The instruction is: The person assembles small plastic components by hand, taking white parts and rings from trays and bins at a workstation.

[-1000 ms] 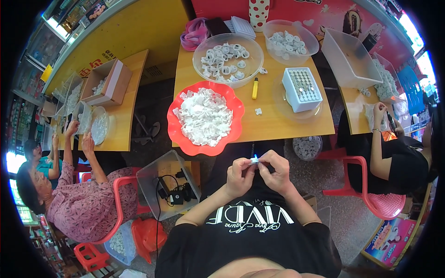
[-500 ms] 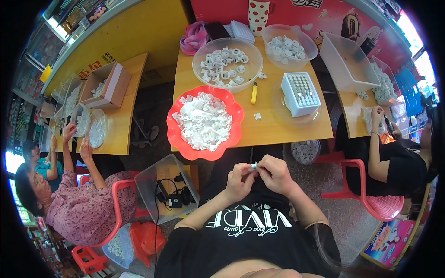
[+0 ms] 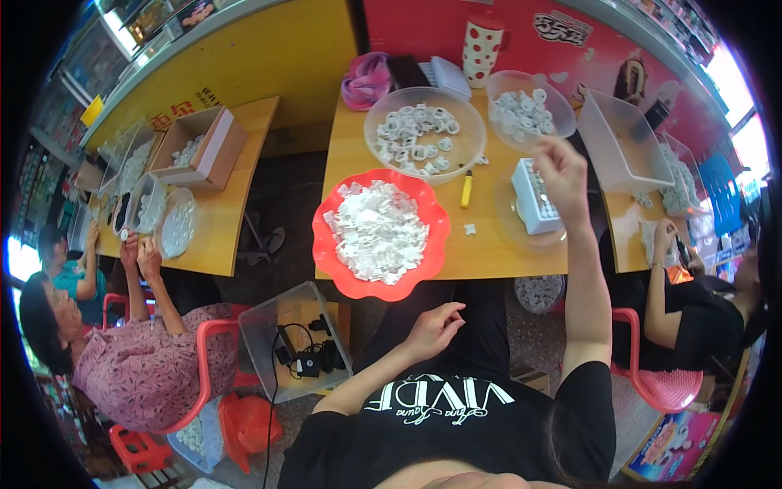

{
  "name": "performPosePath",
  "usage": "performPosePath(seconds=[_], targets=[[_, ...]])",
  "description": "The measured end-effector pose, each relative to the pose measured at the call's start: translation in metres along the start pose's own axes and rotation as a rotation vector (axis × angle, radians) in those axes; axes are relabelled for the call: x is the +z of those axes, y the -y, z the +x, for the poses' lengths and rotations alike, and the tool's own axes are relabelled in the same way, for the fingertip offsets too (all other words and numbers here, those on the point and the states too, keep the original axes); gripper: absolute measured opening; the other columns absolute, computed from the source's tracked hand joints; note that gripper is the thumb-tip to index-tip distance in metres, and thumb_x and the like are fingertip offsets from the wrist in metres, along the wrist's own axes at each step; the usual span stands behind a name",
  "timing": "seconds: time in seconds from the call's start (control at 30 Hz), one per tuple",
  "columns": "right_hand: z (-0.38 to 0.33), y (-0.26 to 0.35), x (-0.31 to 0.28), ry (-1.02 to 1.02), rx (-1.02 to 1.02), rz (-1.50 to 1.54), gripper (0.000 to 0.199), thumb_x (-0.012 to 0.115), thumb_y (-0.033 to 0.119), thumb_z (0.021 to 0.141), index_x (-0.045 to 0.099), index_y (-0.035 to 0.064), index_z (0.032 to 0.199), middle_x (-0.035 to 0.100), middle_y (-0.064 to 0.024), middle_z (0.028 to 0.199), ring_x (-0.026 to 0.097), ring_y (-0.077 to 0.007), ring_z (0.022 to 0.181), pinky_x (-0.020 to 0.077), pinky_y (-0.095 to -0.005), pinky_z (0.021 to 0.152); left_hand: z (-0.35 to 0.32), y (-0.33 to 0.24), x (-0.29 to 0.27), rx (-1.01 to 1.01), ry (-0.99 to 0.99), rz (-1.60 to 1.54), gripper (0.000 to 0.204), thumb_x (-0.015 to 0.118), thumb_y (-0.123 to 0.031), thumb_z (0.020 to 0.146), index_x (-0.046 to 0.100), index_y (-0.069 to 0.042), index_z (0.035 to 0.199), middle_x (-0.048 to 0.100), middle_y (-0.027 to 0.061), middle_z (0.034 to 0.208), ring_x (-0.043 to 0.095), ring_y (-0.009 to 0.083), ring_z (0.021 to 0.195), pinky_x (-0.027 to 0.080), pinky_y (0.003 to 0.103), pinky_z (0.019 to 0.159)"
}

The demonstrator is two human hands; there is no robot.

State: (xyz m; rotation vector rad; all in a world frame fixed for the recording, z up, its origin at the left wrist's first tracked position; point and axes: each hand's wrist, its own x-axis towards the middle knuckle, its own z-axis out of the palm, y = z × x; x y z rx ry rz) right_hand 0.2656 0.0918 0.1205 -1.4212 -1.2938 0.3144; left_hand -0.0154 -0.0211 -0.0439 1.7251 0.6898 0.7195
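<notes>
My right hand [image 3: 564, 173] is raised over the white block tray [image 3: 528, 198], which holds rows of small round pieces. Its fingers are curled together, and whatever they hold, if anything, cannot be made out. In front of my body my left hand [image 3: 434, 332] hovers with its fingers loosely stretched and nothing visible in them. Beyond it, a red scalloped bowl [image 3: 323, 259] is heaped with flat white plastic pieces [image 3: 379, 232]. A clear round bowl [image 3: 476, 155] of white ring-shaped parts stands behind that, and another clear bowl [image 3: 560, 102] of white parts lies just past my right hand.
A yellow-handled tool [image 3: 466, 190] and a small white piece [image 3: 469, 230] lie on the wooden table [image 3: 489, 261]. A polka-dot tumbler [image 3: 482, 50] stands at the back. Below left, a clear bin [image 3: 273, 379] holds black cables. Co-workers sit at side tables left and right.
My hands, together over my lap on a small white piece, have parted. The right reached forward to the block tray; the left stayed low, its fingers loosened. The view shifted slightly.
</notes>
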Motion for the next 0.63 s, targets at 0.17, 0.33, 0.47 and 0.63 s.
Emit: performPosePath(seconds=[0.17, 0.33, 0.47, 0.63], targets=[[-0.068, 0.015, 0.064, 0.356, -0.015, 0.004, 0.010, 0.067, 0.004, 0.082, 0.063, -0.0016, 0.090, 0.059, -0.0016, 0.075, 0.055, -0.0073, 0.066, 0.0444, -0.0240, 0.058, 0.001, 0.004, -0.001, 0.094, 0.036, 0.067, 0.034, 0.062, -0.001, 0.084, 0.055, -0.001, 0.117, 0.064, 0.0121, 0.087, 0.065, 0.0225, 0.071, 0.052, 0.032, 0.064], [-0.077, 0.035, 0.108, 0.553, -0.357, -0.115, 0.018, 0.066, 0.001, 0.076, 0.062, -0.0003, 0.093, 0.060, -0.0129, 0.087, 0.062, -0.0277, 0.078, 0.0482, -0.0348, 0.067, 0.003, 0.004, 0.000, 0.126, 0.085, 0.169, 0.032, 0.063, -0.005, 0.084, 0.055, -0.003, 0.115, 0.062, 0.0128, 0.087, 0.064, 0.0298, 0.077, 0.052, 0.037, 0.067], [-0.073, 0.049, 0.134, 0.682, -0.472, -0.171, 0.021, 0.068, 0.005, 0.074, 0.060, 0.0011, 0.093, 0.058, -0.0138, 0.088, 0.059, -0.0330, 0.084, 0.0479, -0.0406, 0.069, 0.003, 0.001, -0.003, 0.103, 0.100, 0.177, 0.032, 0.063, -0.007, 0.084, 0.056, -0.004, 0.115, 0.061, 0.0129, 0.087, 0.063, 0.0303, 0.078, 0.051, 0.038, 0.068], [-0.084, 0.071, 0.139, 0.773, -0.470, 0.016, 0.023, 0.070, 0.007, 0.074, 0.061, 0.0039, 0.095, 0.059, -0.0131, 0.089, 0.061, -0.0325, 0.086, 0.0488, -0.0404, 0.070, 0.001, 0.005, -0.006, 0.109, 0.111, 0.101, 0.033, 0.063, -0.006, 0.085, 0.055, -0.004, 0.117, 0.062, 0.0140, 0.088, 0.064, 0.0295, 0.080, 0.051, 0.038, 0.070]])
